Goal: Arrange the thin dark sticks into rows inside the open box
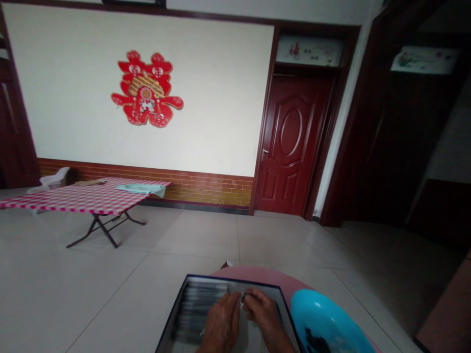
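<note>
Both my hands meet over a shallow box (181,290) with a dark blue rim. My left hand (221,321) is closed, thumb and fingers pinched together near the box's middle. Close beside it, my right hand (263,311) pinches a small dark piece (243,297), too small to name. Whether the left fingertips also grip that piece I cannot make out. Several long dark strips (196,314) lie in rows in the left side of the box, blurred. To the right stands a blue plastic basin (331,309) with small black pieces (316,340) inside.
The box and basin rest on a pink round table (253,272). Farther left, a folding table (99,196) with a red checked cover carries a pale green cloth (143,189). A red door (290,142) stands beyond the tiled floor (191,235).
</note>
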`<state>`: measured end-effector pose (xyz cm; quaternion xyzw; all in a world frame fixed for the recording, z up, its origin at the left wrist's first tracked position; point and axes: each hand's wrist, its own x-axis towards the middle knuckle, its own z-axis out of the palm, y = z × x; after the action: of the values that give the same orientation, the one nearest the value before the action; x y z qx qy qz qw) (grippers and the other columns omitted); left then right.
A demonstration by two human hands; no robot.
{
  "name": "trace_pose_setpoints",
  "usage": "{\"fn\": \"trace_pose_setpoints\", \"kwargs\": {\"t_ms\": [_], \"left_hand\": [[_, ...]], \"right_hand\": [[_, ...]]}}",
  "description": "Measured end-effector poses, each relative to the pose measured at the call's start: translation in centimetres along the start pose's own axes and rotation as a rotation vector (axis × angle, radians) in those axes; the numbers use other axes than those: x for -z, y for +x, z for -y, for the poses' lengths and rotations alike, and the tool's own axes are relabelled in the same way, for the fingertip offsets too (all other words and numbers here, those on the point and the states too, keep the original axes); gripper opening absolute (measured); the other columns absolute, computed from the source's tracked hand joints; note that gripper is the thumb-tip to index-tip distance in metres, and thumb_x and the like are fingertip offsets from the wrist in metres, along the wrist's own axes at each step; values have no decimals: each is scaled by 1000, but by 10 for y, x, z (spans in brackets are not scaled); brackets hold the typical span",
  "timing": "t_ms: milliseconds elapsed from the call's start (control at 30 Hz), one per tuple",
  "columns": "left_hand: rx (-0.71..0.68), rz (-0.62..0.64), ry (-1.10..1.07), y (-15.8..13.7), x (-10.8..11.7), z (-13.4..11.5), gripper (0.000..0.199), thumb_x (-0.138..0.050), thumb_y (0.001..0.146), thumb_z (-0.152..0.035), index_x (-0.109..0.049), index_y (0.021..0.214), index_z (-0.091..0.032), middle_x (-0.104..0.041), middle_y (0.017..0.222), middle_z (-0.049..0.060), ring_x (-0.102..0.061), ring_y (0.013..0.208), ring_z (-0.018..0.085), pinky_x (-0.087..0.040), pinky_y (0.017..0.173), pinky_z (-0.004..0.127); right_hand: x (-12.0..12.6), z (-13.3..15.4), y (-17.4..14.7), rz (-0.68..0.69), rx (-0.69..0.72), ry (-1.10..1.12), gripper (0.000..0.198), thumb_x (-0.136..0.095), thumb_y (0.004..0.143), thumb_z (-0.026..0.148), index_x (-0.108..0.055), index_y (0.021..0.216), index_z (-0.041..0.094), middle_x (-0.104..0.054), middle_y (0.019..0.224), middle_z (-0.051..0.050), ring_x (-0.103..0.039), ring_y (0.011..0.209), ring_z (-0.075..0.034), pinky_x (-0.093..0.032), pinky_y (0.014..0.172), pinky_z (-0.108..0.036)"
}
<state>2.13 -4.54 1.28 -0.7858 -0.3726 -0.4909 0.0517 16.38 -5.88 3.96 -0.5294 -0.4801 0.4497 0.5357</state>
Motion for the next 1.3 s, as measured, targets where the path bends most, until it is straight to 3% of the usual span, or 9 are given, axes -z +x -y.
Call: {"fn": "trace_pose_setpoints", "kwargs": {"t_ms": [300, 633, 900, 1300], "left_hand": [[78, 109, 8, -7, -6, 4, 29, -35, 92, -16, -58, 110, -22, -70, 86, 5, -68, 76, 17, -54, 68, 25], [103, 129, 92, -12, -8, 5, 26, -35, 93, -19, -60, 91, -20, -63, 78, 6, -62, 65, 17, -47, 60, 25], [153, 269, 204, 3, 5, 2, 22, -45, 89, -14, -64, 84, -24, -63, 75, 2, -57, 73, 20, -41, 67, 29], [125, 223, 126, 3, 8, -2, 24, -47, 88, -13, -65, 97, -26, -63, 82, 2, -54, 78, 20, -35, 71, 31]], "right_hand": [[-2, -2, 0, 12, -23, -10, 32, -62, 71, 42, -70, 88, 16, -71, 82, -7, -62, 72, -19, -47, 63, -29], [-4, -8, 3, -36, -65, -59, 34, -65, 61, 41, -71, 84, 16, -70, 76, -5, -63, 70, -21, -47, 58, -28], [-4, -12, 6, -21, -24, -95, 27, -64, 59, 36, -69, 78, 18, -66, 66, -2, -59, 64, -18, -43, 54, -26], [-2, -7, 3, 42, 76, -161, 26, -61, 70, 41, -69, 79, 18, -64, 66, -1, -56, 63, -18, -44, 58, -27]]}}
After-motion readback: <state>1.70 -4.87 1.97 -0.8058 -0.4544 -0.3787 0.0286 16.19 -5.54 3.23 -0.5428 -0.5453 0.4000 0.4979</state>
